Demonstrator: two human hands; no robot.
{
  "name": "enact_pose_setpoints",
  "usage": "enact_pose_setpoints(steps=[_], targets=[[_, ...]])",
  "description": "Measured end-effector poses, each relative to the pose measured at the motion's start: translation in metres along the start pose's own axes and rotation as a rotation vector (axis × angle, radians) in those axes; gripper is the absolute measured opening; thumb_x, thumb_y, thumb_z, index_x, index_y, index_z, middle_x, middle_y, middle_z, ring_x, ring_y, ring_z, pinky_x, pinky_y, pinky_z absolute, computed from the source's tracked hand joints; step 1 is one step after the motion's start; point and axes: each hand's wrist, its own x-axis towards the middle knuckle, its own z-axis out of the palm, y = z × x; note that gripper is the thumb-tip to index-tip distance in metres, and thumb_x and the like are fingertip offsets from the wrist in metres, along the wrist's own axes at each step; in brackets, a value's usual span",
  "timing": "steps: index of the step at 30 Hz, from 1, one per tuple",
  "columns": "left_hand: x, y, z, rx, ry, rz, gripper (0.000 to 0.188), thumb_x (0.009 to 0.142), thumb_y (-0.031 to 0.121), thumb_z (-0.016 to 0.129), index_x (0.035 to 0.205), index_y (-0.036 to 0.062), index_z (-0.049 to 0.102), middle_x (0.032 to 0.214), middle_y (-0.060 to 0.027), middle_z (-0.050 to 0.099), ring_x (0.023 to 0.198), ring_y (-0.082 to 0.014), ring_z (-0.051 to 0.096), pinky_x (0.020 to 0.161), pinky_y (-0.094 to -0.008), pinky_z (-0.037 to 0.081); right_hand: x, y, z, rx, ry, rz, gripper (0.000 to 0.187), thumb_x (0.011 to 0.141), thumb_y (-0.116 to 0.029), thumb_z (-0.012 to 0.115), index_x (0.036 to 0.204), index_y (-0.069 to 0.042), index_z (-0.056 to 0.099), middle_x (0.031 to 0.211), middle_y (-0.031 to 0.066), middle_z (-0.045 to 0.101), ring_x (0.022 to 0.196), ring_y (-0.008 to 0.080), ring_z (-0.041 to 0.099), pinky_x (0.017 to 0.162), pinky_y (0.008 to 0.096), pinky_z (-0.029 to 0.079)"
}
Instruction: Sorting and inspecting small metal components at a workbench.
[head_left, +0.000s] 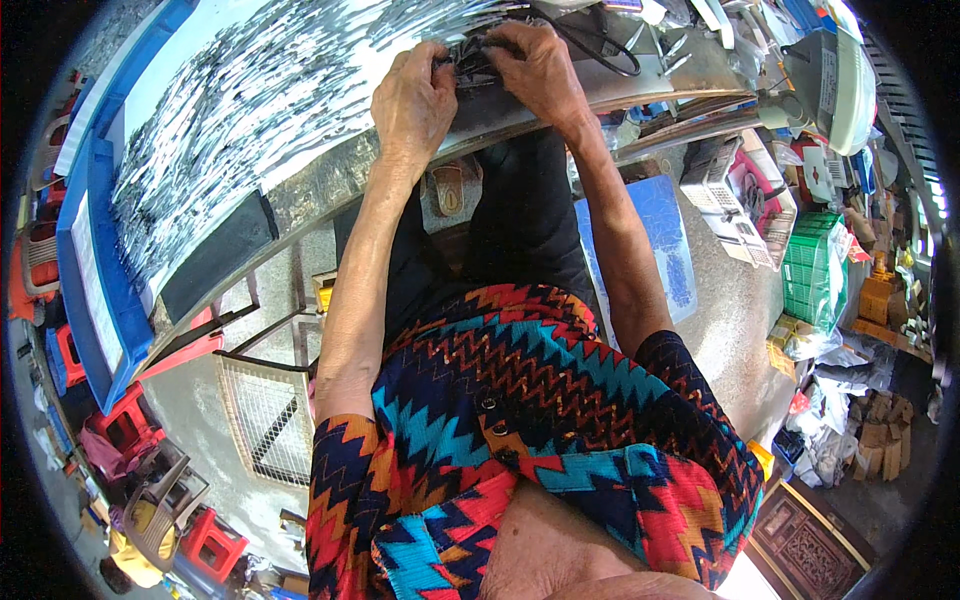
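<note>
Both my hands are at the near edge of a worktable (325, 205), over a small bunch of thin dark pieces (474, 68). My left hand (415, 105) has its fingers curled in and thumb pressed close, at the left side of the bunch. From the right, my right hand (540, 75) bends its fingers down toward the same pieces, fingertips drawn together. What exactly each hand pinches is too small and dark to make out. To the left of my hands spreads a wide heap of slim, glossy dark and silvery strips (250, 120).
A blue tray edge (88, 255) bounds the heap on the left, with a black pad (220, 255) at the table's front. A black cable (612, 70) loops right of my hands. A white-and-grey device (850, 95) stands far right. Below are a blue board (652, 240) and green basket (815, 270).
</note>
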Motion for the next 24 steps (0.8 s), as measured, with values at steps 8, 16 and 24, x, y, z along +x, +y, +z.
enact_pose_setpoints(steps=[8,16,24], targets=[[-0.002,-0.001,-0.001,-0.039,0.025,0.013,0.017,0.080,0.015,0.058,0.095,0.0070,0.056,0.090,-0.0108,0.061,0.073,-0.0242,0.061,0.062,-0.0326,0.049,-0.001,0.000,-0.001,-0.013,0.032,-0.085,0.012,0.077,-0.005,0.055,0.088,-0.001,0.060,0.063,0.0047,0.056,0.053,0.0066,0.048,0.048,0.0230,0.042],[0.001,-0.001,0.001,-0.146,0.130,0.059,0.014,0.075,0.010,0.060,0.088,0.0072,0.056,0.076,-0.0119,0.057,0.063,-0.0267,0.058,0.054,-0.0348,0.045,0.003,-0.007,-0.006,0.275,0.071,-0.040,0.017,0.078,-0.003,0.054,0.094,0.000,0.061,0.076,0.0021,0.063,0.062,0.0059,0.054,0.051,0.0212,0.045],[0.002,0.019,-0.016,-0.361,0.120,0.011,0.014,0.078,0.003,0.057,0.092,0.0056,0.059,0.082,-0.0064,0.050,0.069,-0.0146,0.051,0.059,-0.0263,0.044,-0.006,-0.026,-0.010,0.762,0.088,0.271,0.018,0.072,-0.001,0.057,0.089,0.000,0.063,0.074,0.0010,0.062,0.061,0.0047,0.052,0.056,0.0184,0.043]])
